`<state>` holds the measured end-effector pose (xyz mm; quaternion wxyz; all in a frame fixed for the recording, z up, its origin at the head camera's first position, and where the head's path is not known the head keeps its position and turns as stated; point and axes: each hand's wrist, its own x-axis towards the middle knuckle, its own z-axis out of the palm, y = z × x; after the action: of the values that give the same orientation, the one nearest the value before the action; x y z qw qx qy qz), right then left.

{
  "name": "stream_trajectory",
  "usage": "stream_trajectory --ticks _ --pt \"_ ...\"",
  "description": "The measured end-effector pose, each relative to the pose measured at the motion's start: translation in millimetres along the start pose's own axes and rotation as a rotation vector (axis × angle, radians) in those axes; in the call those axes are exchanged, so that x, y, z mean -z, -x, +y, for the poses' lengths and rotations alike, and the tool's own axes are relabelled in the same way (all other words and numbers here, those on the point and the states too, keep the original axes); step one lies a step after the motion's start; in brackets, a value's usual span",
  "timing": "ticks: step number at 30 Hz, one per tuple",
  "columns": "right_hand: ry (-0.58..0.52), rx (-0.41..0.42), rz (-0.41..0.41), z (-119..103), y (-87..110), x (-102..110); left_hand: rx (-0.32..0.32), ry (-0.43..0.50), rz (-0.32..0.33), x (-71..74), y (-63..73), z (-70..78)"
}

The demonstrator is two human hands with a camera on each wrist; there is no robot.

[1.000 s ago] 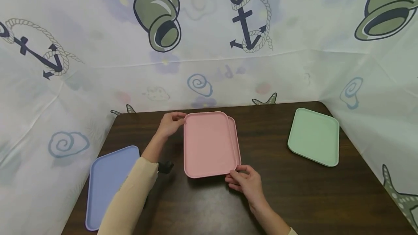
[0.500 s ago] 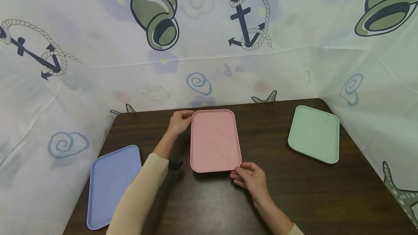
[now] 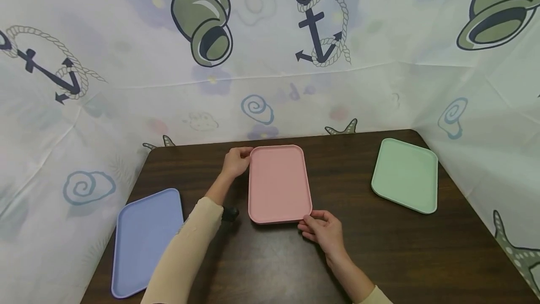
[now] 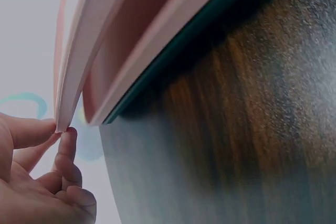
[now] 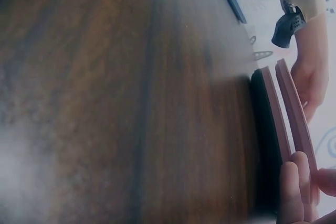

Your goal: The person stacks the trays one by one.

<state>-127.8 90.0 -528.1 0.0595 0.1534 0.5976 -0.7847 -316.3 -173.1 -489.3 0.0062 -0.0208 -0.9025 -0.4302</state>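
In the head view a pink rectangular tray (image 3: 279, 184) is held by both hands over the middle of the dark table. My left hand (image 3: 236, 162) pinches its far left corner between thumb and fingers. At the near right corner, my right hand (image 3: 326, 231) grips the rim. Both wrist views show a second pink tray (image 4: 157, 35) under the held one, with a narrow gap between the two. From above, the upper tray hides this lower tray. The right wrist view shows the raised upper tray (image 5: 296, 114) edge-on, with fingers (image 5: 291, 187) at its edge.
A blue tray (image 3: 145, 243) lies at the table's left, partly behind the left sleeve. On the right lies a green tray (image 3: 405, 175). A patterned curtain (image 3: 270, 36) surrounds the back and sides of the brown table (image 3: 401, 257).
Both hands have shifted the upper pink tray to the right. The lower pink tray, whose right edge showed before, is now covered in the head view.
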Motion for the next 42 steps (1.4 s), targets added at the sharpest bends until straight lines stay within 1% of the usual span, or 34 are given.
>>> stream_trajectory --ticks 3,12,22,24,30,38,42 --pt "-0.001 0.005 0.003 2.4 -1.3 -0.3 -0.008 -0.038 -0.007 -1.7 0.8 -0.4" --pt "0.010 0.013 0.002 4.4 -2.8 -1.5 -0.041 -0.109 -0.021 -5.0 1.6 -2.0" --pt "0.040 0.022 0.006 6.8 -3.2 -0.4 -0.046 -0.110 -0.028 -11.5 3.2 -9.2" --pt "0.044 0.027 0.005 7.2 -3.0 -0.3 -0.050 -0.112 -0.022 -12.6 2.8 -10.1" --pt "0.036 0.019 0.010 8.6 -4.8 0.9 -0.073 -0.158 -0.006 -16.6 1.0 -13.4" --pt "0.040 0.032 0.026 8.9 -7.6 2.7 -0.080 -0.196 0.029 -19.4 -0.1 -12.1" --pt "0.035 0.035 0.026 9.2 -8.1 3.1 -0.079 -0.206 0.036 -20.2 -0.2 -12.6"
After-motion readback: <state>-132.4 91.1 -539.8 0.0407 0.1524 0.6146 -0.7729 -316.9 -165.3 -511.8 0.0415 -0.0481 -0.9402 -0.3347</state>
